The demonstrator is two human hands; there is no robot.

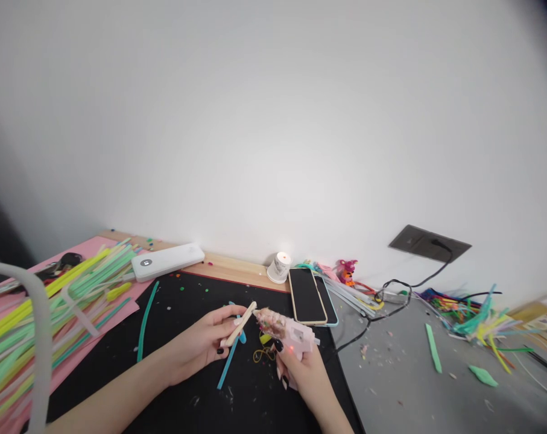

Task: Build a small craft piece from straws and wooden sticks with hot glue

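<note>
My left hand [207, 339] pinches a flat wooden stick [239, 324] above the black mat [173, 361], and the stick tilts up to the right. My right hand [300, 367] grips a pale pink glue gun [284, 330] with its nozzle aimed left at the stick's upper end. A small red light glows on the gun's body. Beneath both hands lie a blue straw [229, 361] and a yellow rubber band [263, 354].
A heap of coloured straws [51, 307] on pink paper lies at the left, beside a white box [167, 261]. Two phones [307, 295], a paper cup [279, 267] and a cable [391, 301] are behind. Straw scraps [467, 310] litter the grey surface at right.
</note>
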